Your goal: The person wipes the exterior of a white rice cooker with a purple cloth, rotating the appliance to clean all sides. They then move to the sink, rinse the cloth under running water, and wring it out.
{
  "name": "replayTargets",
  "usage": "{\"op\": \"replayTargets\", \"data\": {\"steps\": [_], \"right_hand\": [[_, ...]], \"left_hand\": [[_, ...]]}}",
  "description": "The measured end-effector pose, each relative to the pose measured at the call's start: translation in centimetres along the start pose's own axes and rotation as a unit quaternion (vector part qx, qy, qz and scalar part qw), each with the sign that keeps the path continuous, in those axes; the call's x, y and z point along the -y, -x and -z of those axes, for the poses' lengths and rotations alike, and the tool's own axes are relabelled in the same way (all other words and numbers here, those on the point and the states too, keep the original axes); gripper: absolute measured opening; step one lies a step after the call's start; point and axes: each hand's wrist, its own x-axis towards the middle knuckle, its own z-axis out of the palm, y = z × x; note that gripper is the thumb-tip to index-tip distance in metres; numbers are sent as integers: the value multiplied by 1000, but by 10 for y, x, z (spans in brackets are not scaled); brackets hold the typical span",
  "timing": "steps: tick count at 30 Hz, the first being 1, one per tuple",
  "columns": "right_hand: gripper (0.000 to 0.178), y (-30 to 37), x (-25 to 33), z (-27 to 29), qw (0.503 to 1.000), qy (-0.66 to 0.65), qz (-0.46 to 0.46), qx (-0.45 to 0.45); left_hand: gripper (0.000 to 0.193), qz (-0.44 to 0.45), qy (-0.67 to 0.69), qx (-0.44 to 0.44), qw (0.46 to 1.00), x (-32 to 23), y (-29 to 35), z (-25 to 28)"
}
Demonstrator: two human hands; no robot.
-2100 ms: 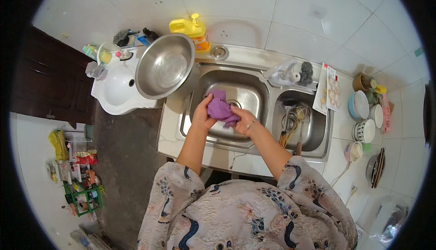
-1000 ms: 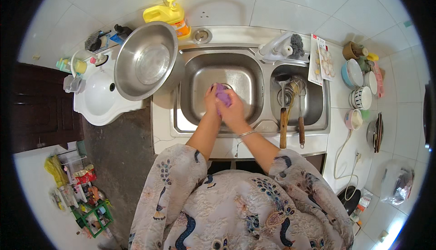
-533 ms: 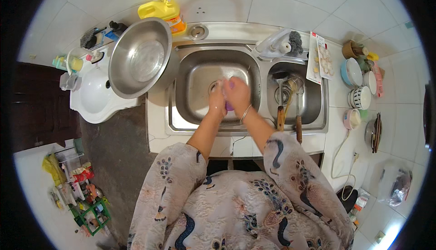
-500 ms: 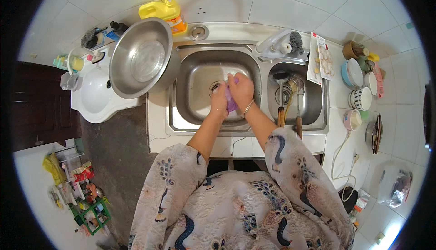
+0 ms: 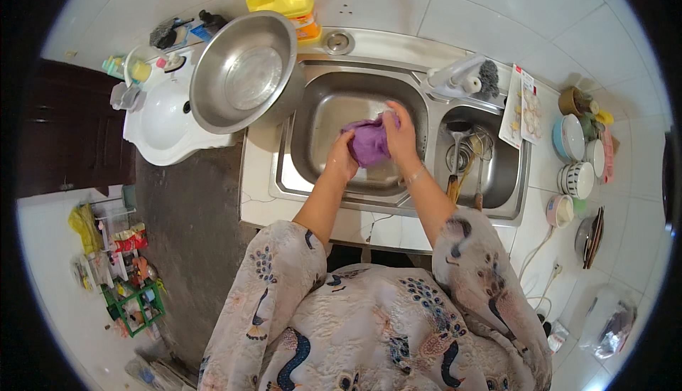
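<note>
A purple cloth [image 5: 367, 142] is bunched between both my hands over the left basin of a steel double sink [image 5: 312, 117]. My left hand [image 5: 342, 158] grips the cloth's lower left side. My right hand [image 5: 400, 135] is closed over its right side, fingers pointing up toward the tap [image 5: 455, 78]. Both wrists look wet.
A large steel bowl [image 5: 245, 71] leans on the sink's left rim beside a white washbasin [image 5: 163, 117]. A yellow soap bottle [image 5: 288, 0] stands behind. The right basin [image 5: 497, 170] holds utensils. Bowls and cups [image 5: 575, 149] crowd the counter at right.
My hands have kept rubbing the purple cloth in the left basin; it now shows more, spread between them, and my right hand has shifted higher toward the tap.
</note>
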Motion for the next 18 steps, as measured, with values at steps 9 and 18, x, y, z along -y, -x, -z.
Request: {"op": "replayTargets", "data": {"steps": [9, 18], "right_hand": [[30, -8, 11, -9, 946, 315, 34, 66], [28, 22, 2, -18, 897, 381, 164, 154]], "left_hand": [[32, -73, -145, -86, 983, 41, 3, -19], [32, -26, -14, 0, 1000, 30, -15, 5]]}}
